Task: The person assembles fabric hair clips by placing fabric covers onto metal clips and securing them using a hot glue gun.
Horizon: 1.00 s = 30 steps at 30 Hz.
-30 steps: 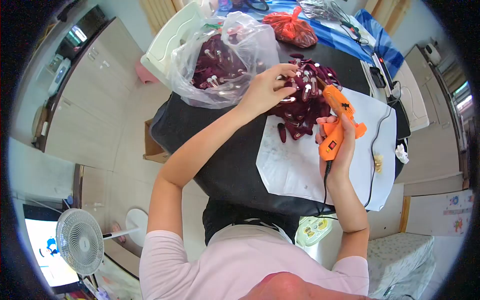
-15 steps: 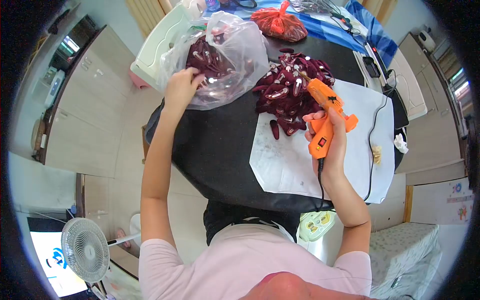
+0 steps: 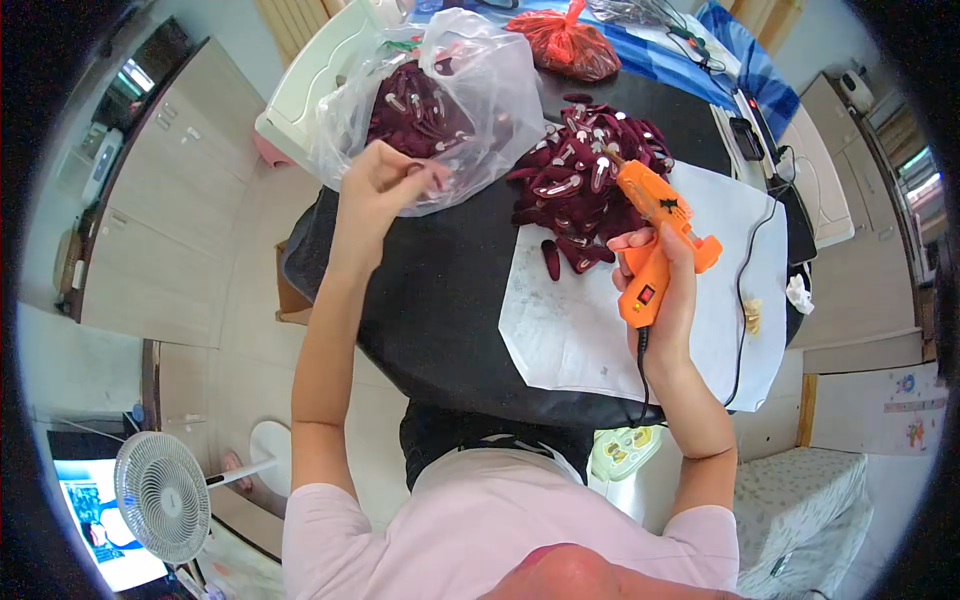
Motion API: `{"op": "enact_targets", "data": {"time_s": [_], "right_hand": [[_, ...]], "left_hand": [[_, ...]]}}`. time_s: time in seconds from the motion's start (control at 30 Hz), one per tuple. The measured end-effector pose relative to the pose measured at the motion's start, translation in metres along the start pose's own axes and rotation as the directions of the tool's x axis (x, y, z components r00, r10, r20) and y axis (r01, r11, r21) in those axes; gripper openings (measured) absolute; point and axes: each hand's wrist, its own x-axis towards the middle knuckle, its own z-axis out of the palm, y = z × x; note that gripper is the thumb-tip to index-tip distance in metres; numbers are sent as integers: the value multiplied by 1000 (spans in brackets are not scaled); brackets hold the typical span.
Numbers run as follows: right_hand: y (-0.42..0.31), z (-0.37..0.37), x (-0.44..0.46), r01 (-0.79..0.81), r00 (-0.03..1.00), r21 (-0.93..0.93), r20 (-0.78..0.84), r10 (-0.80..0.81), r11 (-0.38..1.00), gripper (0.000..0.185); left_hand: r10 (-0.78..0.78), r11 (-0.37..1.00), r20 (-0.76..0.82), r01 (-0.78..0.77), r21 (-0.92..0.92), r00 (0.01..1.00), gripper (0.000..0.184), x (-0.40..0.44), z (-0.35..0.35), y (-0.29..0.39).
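My left hand point(image 3: 385, 185) is pinched closed at the front edge of a clear plastic bag point(image 3: 490, 110); a small dark red piece seems to show at its fingertips, partly blurred. Inside the bag lie many dark red hair clips point(image 3: 415, 108) with silvery metal parts. My right hand point(image 3: 665, 265) is wrapped round an orange glue gun point(image 3: 655, 200), its nozzle pointing up and left at a heap of dark red clips point(image 3: 590, 170). One dark red piece point(image 3: 551, 260) lies at the heap's front edge, on a white sheet point(image 3: 600, 340).
A red bag point(image 3: 565, 42) stands at the back of the black table point(image 3: 430, 300). The glue gun's cord hangs over the front edge. On the right are crumpled tissue point(image 3: 799, 294), a yellowish lump point(image 3: 752, 316) and a black cable. A white fan point(image 3: 165, 495) stands lower left.
My left hand has left the heap for the plastic bag, then moved slightly right and down at its front edge. The glue gun stays in my right hand, almost unmoved.
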Motion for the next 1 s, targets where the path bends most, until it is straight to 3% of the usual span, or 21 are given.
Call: {"op": "enact_targets", "data": {"time_s": [0.1,0.2,0.53,0.63,0.73,0.93,1.0], "right_hand": [[0,9,-5,-29,997,-69,70,34,997,30],[6,11,-10,-75,986,-141,141,95,987,30],[18,12,-6,-113,984,-177,114,135,978,29],[18,7,-6,-125,971,-204,174,162,971,28],[17,9,-8,-139,958,-255,209,195,957,28],[19,12,-11,-122,941,-310,265,209,943,32],[21,12,-10,-120,936,-313,279,212,942,33]], "left_hand": [[-198,941,69,209,-265,978,14,-32,8,8],[-326,914,81,336,-227,942,26,-56,21,15],[-359,741,160,385,-551,920,31,-74,23,-17],[-329,809,123,346,-475,936,35,-76,25,-18],[-309,814,82,308,-493,948,28,-79,27,-20],[-211,928,-28,192,-320,977,15,-82,32,-14],[-246,931,-31,227,-287,969,16,-83,31,-11]]}}
